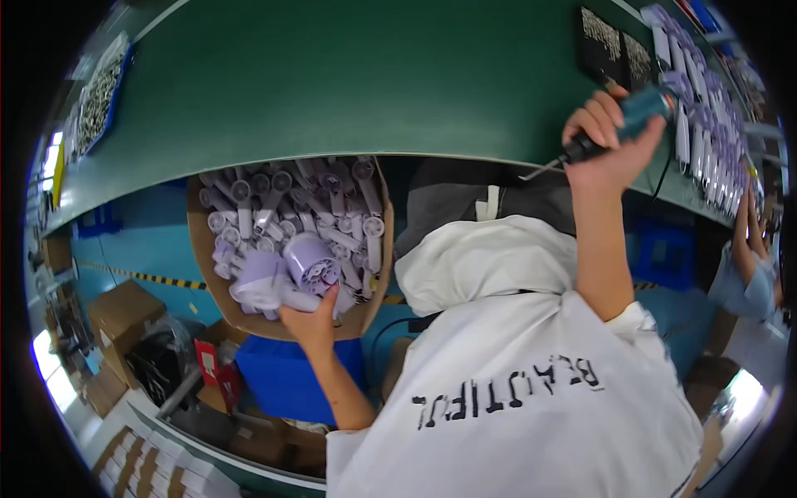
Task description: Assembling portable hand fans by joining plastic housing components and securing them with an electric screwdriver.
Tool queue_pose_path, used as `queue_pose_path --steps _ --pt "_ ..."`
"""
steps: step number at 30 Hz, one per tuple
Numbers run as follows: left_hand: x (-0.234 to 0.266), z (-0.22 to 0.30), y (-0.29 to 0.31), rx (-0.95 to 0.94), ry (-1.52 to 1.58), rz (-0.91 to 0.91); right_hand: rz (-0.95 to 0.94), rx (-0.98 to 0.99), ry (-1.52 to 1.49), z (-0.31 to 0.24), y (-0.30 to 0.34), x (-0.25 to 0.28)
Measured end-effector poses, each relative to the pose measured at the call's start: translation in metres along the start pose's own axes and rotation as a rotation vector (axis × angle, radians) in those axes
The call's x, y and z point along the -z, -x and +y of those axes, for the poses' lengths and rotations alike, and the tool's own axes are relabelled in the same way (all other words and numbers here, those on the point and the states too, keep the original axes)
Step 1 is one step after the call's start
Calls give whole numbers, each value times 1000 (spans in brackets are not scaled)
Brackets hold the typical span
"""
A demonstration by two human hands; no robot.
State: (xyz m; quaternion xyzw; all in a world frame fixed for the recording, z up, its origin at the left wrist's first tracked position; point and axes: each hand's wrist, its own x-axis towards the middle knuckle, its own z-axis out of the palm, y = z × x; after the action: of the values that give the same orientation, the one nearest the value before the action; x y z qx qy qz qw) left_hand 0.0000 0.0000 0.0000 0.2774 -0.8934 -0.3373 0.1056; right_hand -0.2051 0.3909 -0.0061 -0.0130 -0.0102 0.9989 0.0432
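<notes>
My right hand (610, 137) is wrapped round a teal and black electric screwdriver (646, 109), raised over the right front edge of the green table (357, 83). Its long thin bit points down and to the left. My left hand (311, 322) reaches into a cardboard box (205, 286) below the table edge. There its fingers close on a lavender and white plastic housing (309, 257), whose round open end faces up. A second lavender housing (261, 278) lies against it; whether I hold that too is unclear. Several similar white handled parts (274, 195) fill the box.
Black trays of screws (602, 37) sit at the table's far right, beside rows of lavender and white parts (697, 108). A blue tray of small metal pieces (104, 100) is far left. Beneath my left arm stands a blue crate (274, 378). Another person's arm (745, 236) shows at right.
</notes>
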Motion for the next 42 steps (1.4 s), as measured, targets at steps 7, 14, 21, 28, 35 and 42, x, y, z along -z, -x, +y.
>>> queue_pose_path --steps 7,14,21,28,35,42 --pt "-153 265 -25 -478 385 -339 -216 238 431 -135 -25 -100" --pt "-232 352 -48 -224 295 -662 -197 385 388 -180 -20 -84" --pt "-222 351 -36 -3 554 -705 -159 376 358 -190 -38 -75" --pt "-220 333 -50 250 965 -680 -314 410 445 -175 -57 -89" --pt "-206 312 -62 212 796 -829 -374 364 506 -153 -77 -92" --pt "-187 318 -71 95 338 -777 -362 355 529 -143 -78 -99"
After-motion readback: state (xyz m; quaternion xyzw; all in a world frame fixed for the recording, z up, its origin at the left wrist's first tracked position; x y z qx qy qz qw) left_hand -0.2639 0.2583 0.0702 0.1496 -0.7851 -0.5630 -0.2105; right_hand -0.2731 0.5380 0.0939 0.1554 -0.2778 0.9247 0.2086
